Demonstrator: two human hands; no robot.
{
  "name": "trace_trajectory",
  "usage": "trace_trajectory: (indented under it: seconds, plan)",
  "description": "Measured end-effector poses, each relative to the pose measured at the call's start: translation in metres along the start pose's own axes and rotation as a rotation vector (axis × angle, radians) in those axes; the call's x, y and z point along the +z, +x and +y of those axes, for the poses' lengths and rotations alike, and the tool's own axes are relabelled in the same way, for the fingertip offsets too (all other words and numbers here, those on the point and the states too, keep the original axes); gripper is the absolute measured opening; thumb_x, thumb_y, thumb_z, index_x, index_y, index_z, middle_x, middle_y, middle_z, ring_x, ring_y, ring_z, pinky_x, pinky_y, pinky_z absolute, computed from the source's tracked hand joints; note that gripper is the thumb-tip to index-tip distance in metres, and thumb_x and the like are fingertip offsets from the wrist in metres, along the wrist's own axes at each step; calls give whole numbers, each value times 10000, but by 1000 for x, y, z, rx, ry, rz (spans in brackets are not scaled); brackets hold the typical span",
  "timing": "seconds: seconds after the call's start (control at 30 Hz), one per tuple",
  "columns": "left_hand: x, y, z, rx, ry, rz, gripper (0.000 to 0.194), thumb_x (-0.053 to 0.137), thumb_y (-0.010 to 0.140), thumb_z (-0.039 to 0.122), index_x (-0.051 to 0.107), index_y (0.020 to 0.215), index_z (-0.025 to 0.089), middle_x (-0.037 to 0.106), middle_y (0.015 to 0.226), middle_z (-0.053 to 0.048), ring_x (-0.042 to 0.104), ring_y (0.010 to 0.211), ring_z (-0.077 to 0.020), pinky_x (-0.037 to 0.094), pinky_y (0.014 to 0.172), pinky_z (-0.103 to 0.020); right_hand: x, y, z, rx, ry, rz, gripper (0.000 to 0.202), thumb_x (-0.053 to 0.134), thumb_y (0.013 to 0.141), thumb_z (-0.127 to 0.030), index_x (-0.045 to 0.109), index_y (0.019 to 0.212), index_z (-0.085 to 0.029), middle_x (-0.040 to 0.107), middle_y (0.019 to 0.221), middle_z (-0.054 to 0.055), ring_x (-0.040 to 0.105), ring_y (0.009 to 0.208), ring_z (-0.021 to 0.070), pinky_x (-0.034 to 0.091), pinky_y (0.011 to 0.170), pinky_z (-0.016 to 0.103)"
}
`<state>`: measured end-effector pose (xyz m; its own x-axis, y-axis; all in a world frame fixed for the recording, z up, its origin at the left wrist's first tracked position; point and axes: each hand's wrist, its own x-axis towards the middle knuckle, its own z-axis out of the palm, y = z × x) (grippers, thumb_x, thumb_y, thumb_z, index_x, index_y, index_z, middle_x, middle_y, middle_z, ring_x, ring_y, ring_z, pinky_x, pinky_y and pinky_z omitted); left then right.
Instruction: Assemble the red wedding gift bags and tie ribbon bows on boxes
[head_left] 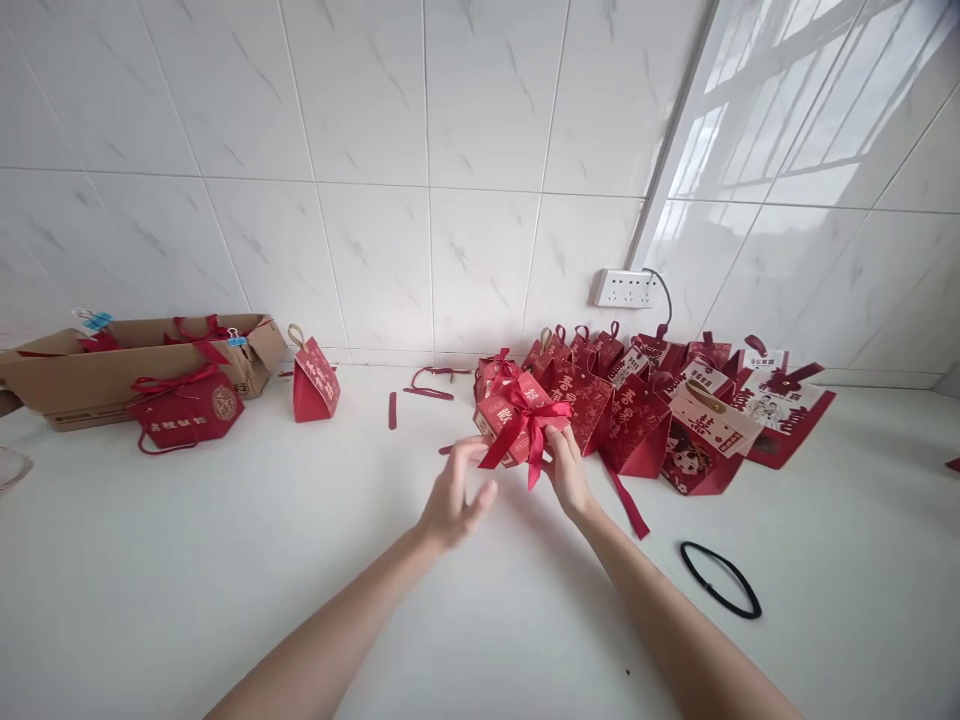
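A red box with gold lettering and a bright red ribbon bow [525,425] is raised a little above the white table at the centre. My right hand [568,470] grips its right side, with the fingers partly hidden behind the box. My left hand [457,495] is beside the box's lower left, its thumb and fingers apart, with nothing held between them. The ends of the bow hang down between the two hands.
Several red gift boxes [637,420] crowd the right back. At the left are a cardboard box [97,385], a red box with a ribbon [191,410] and a small red box [315,382]. A black loop [720,580] lies at the right front.
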<state>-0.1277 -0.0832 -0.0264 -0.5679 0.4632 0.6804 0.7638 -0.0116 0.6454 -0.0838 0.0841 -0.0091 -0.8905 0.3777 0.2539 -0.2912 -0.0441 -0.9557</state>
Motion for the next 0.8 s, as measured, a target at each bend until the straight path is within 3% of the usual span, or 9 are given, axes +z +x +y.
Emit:
trace_trajectory:
  seconds: [0.1,0.17,0.27,0.4,0.47,0.6,0.7,0.8]
  plan:
    - [-17,11,-5,-106,42,246,328,469,843,438,440,1078,211,503,1141,-111,522,1078,-241,461,865,-401,-4,-1,-5,-10,-96,-109,347,495,798,-520,468,988,-231,574,1096,65,573,972,224,504,846,403]
    - [-28,17,-7,-184,25,276,436,525,792,481,440,1129,217,475,1230,-112,470,1172,-258,442,918,-405,-4,-4,-7,-30,-139,-198,366,500,790,-503,481,1034,-231,583,1067,60,568,970,226,488,868,410]
    - [-36,23,-7,-297,-123,87,652,572,730,552,390,1268,232,382,1402,-118,354,1311,-291,389,1004,-426,-5,-7,-6,-70,-200,-291,405,471,797,-496,495,1106,-236,586,1065,59,549,1024,243,455,920,422]
    - [-34,22,-4,-419,-302,-126,938,654,638,628,262,1392,231,245,1500,-142,273,1361,-343,338,1053,-462,-6,-8,-4,-115,-312,-360,509,483,785,-487,480,1223,-227,498,1269,74,455,1194,281,381,1007,457]
    - [-32,20,0,-428,-346,-188,1050,698,584,646,225,1417,216,343,1447,-159,269,1361,-356,334,1059,-473,-6,-9,-4,-124,-349,-389,545,477,794,-476,438,1278,-228,435,1350,79,400,1255,284,374,1014,463]
    - [-29,17,6,-452,-498,-268,1171,746,552,624,118,1448,208,604,1156,-131,495,1197,-344,419,983,-487,-4,-10,-3,-102,-386,-381,585,470,808,-482,372,1323,-223,377,1401,96,375,1279,284,359,1026,470]
    - [-29,17,6,-464,-569,-278,1185,788,547,554,82,1453,262,611,1148,-105,568,1113,-324,436,970,-495,-4,-9,-3,-71,-376,-353,575,474,813,-488,370,1315,-229,410,1375,92,415,1247,283,365,1017,479]
    - [-31,16,2,-461,-545,-308,1201,812,550,486,43,1456,307,582,1206,-102,529,1173,-328,438,979,-492,-3,-8,-2,-71,-361,-328,513,465,831,-472,398,1274,-223,471,1311,89,451,1209,269,379,1005,473]
